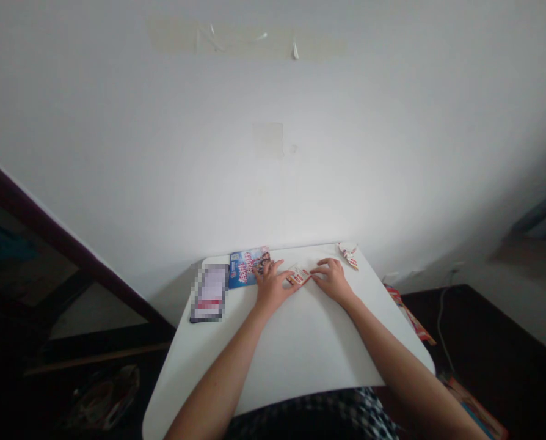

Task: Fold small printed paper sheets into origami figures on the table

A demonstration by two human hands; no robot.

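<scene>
— White wall point(374, 159) behind, white table point(300, 348) against it. Where's the small printed paper point(297, 277)?
— On the table, between the two hands, toward the wall side.
— And the left hand point(272, 286)?
— Fingers spread apart, at the paper's left side, partly over a blue booklet point(242, 272).
— The right hand point(333, 281)?
— Fingers curled, tips at the paper's right corner; whether they pinch it, I cannot tell.
— Anything else?
— A phone point(209, 294) left of the booklet, and a folded paper piece point(347, 255) near the far right corner.
</scene>
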